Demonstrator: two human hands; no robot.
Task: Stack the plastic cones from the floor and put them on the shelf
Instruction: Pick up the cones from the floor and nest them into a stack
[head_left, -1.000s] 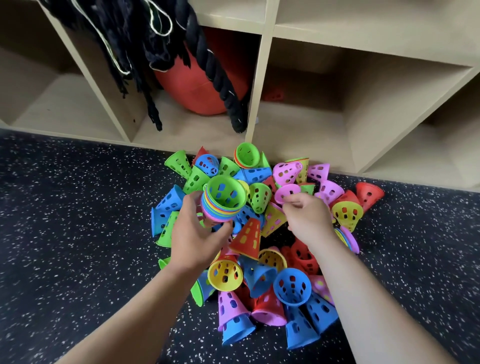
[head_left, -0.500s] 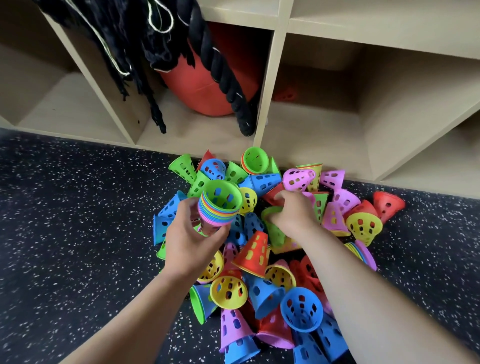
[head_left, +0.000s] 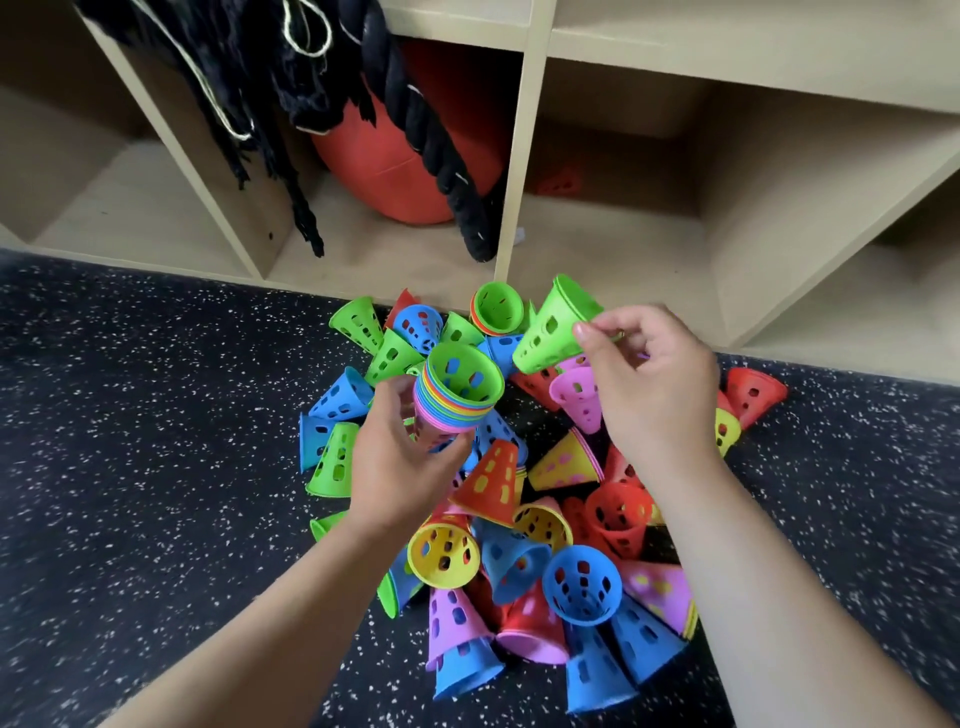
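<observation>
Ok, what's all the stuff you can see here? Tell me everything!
cone stack: one, many colours, green on top, held over the pile
green cone: one, green, held up beside the stack
loose cones: many, too jumbled to count; green, blue, red, yellow, pink, purple; on the floor before the shelf
floor: one, black with white specks, under everything
shelf: one, pale wood, behind the pile
ball: one, orange-red, in a shelf compartment
rope: one, black, hanging in front of the ball
left hand: one, grips the cone stack
right hand: one, pinches the green cone
</observation>
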